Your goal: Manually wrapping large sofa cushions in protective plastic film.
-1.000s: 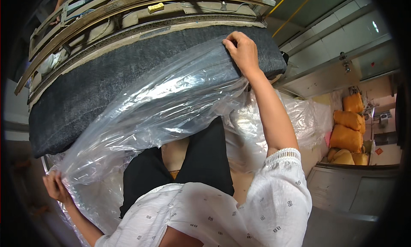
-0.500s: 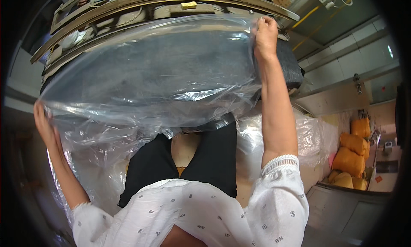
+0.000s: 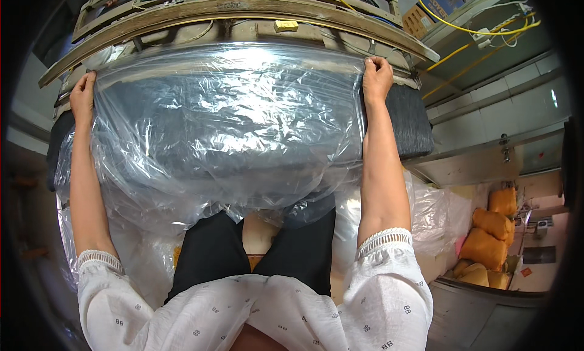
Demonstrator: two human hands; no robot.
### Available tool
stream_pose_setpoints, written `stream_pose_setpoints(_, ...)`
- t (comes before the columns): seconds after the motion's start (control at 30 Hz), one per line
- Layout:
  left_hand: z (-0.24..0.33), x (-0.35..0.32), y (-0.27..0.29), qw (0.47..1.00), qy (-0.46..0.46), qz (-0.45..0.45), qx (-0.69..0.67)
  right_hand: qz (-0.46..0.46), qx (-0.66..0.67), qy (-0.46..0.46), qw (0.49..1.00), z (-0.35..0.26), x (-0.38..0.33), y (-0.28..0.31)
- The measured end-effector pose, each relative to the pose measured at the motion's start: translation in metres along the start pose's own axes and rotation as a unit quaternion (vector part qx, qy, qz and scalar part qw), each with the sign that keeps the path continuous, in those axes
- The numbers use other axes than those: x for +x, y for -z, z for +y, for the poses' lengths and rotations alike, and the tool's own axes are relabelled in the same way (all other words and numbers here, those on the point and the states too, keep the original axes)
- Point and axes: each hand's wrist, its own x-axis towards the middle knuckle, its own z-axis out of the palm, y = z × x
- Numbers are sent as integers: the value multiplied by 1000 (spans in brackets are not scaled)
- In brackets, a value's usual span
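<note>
A clear plastic sheet [image 3: 243, 126], perhaps a large bag, is stretched between my two hands and hangs down toward my knees. My left hand [image 3: 83, 97] pinches its far left corner, and my right hand [image 3: 378, 78] pinches the far right one, both with closed fingers. Between them the top edge runs nearly straight, with bright wrinkles below it. Behind the film lies a wide, dark, padded surface [image 3: 401, 123], whose bare ends show to either side. Crumpled film covers part of my lap.
Beyond the dark surface runs a long wooden rail [image 3: 234, 7], with a small yellow block [image 3: 286, 26] near it. Yellow cables [image 3: 468, 30] hang at the upper right. More clear plastic [image 3: 441, 214] lies to my right, and stuffed orange sacks [image 3: 485, 247] are farther right.
My left hand has moved up and away from me, to about the height of my right hand. The sheet's slanting, loose edge is now drawn nearly level.
</note>
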Motion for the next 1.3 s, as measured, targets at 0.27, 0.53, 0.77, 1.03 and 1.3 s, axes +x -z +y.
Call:
stream_pose_setpoints(0.27,-1,2,4,989,-2,36,145,46,-72,-21,996,-9,1,-2)
stream_pose_setpoints(0.53,-10,-2,15,998,-10,-11,61,23,-40,-61,997,-9,6,1)
stream_pose_setpoints(0.77,8,-13,22,982,-38,-23,184,-6,-211,-70,975,-12,3,3)
stream_pose_setpoints(1.03,-22,-42,104,989,-29,-81,122,-148,37,67,986,-38,-50,65)
stream_pose_setpoints(1.3,197,-180,8,967,-205,-122,86,-200,372,-135,896,-55,-82,108)
